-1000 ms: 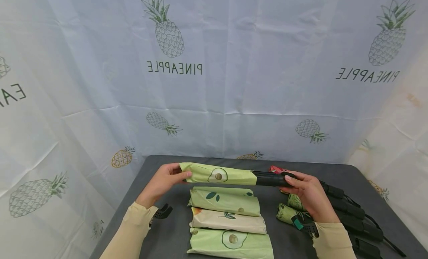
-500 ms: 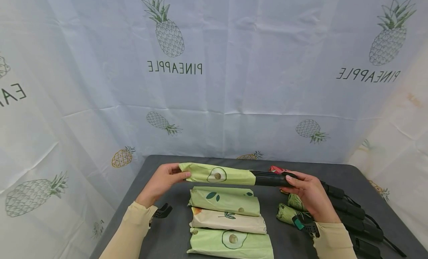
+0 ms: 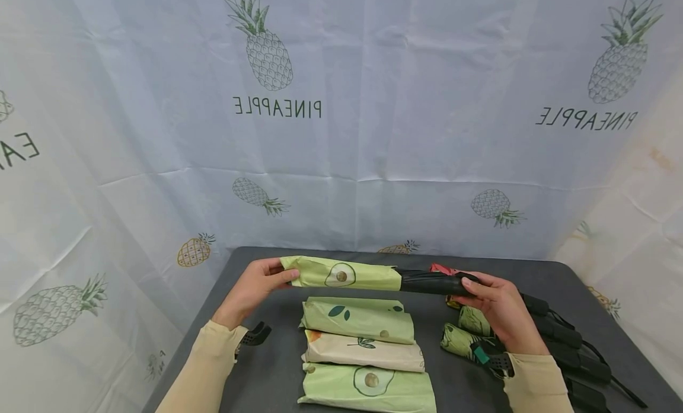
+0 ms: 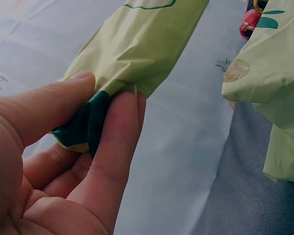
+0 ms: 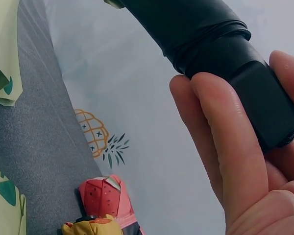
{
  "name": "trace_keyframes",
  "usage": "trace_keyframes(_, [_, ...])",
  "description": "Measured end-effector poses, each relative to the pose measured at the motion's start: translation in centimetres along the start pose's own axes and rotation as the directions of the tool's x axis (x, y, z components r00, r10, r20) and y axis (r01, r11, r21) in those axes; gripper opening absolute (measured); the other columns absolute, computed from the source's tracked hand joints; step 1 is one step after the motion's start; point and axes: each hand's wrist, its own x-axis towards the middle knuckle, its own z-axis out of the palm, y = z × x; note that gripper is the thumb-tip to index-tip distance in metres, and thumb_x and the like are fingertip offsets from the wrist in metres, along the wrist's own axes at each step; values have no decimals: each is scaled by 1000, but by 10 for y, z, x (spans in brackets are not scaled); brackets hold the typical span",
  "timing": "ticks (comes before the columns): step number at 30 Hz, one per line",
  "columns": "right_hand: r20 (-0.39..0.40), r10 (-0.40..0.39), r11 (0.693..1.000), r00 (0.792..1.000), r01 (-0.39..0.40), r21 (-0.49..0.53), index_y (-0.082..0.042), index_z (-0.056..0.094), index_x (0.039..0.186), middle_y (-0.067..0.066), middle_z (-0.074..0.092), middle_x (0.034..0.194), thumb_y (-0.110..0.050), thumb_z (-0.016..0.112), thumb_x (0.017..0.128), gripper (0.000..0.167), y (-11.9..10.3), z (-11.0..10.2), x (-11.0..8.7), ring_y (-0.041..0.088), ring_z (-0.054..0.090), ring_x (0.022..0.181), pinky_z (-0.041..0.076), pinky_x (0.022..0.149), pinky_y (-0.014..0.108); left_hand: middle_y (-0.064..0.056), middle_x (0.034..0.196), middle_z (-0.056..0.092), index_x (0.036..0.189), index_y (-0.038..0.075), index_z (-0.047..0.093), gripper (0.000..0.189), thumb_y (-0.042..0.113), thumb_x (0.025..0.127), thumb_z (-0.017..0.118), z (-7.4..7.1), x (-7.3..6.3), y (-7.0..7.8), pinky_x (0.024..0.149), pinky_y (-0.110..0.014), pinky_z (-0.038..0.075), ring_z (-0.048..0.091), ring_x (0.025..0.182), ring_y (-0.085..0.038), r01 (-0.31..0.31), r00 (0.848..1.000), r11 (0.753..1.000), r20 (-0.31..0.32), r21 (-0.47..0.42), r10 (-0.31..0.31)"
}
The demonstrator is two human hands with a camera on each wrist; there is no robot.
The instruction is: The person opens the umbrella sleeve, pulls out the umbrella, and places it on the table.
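Note:
Above the grey table (image 3: 272,371), a light green sleeve (image 3: 368,277) with an avocado print covers part of a black folding umbrella (image 3: 427,281). My left hand (image 3: 256,285) pinches the sleeve's left end between thumb and fingers, where the left wrist view shows bunched cloth with a dark green patch (image 4: 81,122). At the other end, my right hand (image 3: 504,309) grips the umbrella by its black handle (image 5: 267,103). A stretch of dark folded canopy shows between the sleeve's mouth and the right fingers. The rest of the umbrella is hidden inside the sleeve.
Three flat printed sleeves lie in a column below: green with leaves (image 3: 368,321), cream (image 3: 373,351) and avocado (image 3: 395,392). Several rolled umbrellas lie at the right, including a green one (image 3: 456,342) and a watermelon-red one (image 5: 103,198). A pineapple-print curtain (image 3: 341,146) hangs behind.
The sleeve has shifted slightly left with my left hand, while my right hand has moved a little right. More of the black umbrella shows outside the sleeve's mouth.

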Motion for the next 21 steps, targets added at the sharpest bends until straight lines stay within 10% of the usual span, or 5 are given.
trace_keyframes(6, [-12,13,1000,1000,-13,5,-10,73,140,-14,70,120,-15,63,112,31,-1,-2,2,6,77,105,68,91,27,-9,124,77,132,8,74,45,39,100,80,-3,0,-3,101,-40,65,76,111,-24,1,1000,1000,-15,6,-1])
trace_keyframes(21, [-24,32,999,999,-32,-10,-28,78,130,-18,72,119,-15,63,112,27,0,-27,-11,5,77,106,68,93,31,-8,124,77,132,7,74,44,37,100,80,-7,6,-13,112,-60,57,75,112,-24,7,1000,1000,-23,-23,-8])
